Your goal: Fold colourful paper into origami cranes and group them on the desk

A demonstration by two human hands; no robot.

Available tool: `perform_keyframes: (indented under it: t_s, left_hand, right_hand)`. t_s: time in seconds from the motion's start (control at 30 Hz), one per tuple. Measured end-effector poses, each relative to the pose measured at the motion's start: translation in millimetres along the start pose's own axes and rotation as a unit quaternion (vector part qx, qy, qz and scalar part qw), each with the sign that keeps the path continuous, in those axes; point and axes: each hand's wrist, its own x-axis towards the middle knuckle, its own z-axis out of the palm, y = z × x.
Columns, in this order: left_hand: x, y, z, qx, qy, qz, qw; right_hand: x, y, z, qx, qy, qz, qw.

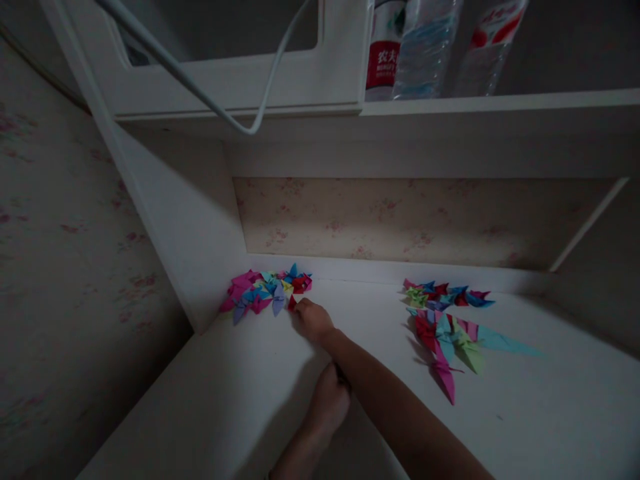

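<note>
Pinching red folded paper point(292, 304) in fingers of right hand point(314, 321); left hand point(330, 395) curled, hold unclear.

One head-worn view; it looks forward and down at both hands point(314, 323).

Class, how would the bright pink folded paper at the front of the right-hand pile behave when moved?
The pink folded paper is probably light, being thin sheet. Its creases likely stiffen it, though its pointed tip could crumple if pinched. Pushing might also shift the pieces crowded behind it.
</note>
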Motion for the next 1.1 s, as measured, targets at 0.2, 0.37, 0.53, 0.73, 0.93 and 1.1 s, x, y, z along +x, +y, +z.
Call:
perform_keyframes:
  t_s: [0.2,0.37,0.53,0.73,0.93,1.1]
  left_hand:
    - [-4,10,0.8,0.106,0.034,-0.009,0.994]
    - [-7,28,-1.6,0.015,0.078,-0.055,0.995]
    - [-17,38,8.0,-0.026,-0.006,-0.034,0.999]
    - [-23,32,12.9,0.039,-0.076,-0.036,0.996]
    - [-20,29,5.3,0.075,-0.05,-0.024,0.996]
    - [-17,29,2.3,0.095,0.018,-0.004,0.995]
  right_hand:
    - [-57,17,-32,0.115,0.132,0.062,0.983]
    - [-141,25,-60,0.365,0.203,0.109,0.902]
    - [-211,29,-71,0.485,0.192,0.116,0.845]
    - [-231,31,-67,0.424,0.211,0.111,0.874]
    - [-223,37,-58,0.498,0.248,0.161,0.815]
    - [-221,41,-51,0.534,0.223,0.181,0.795]
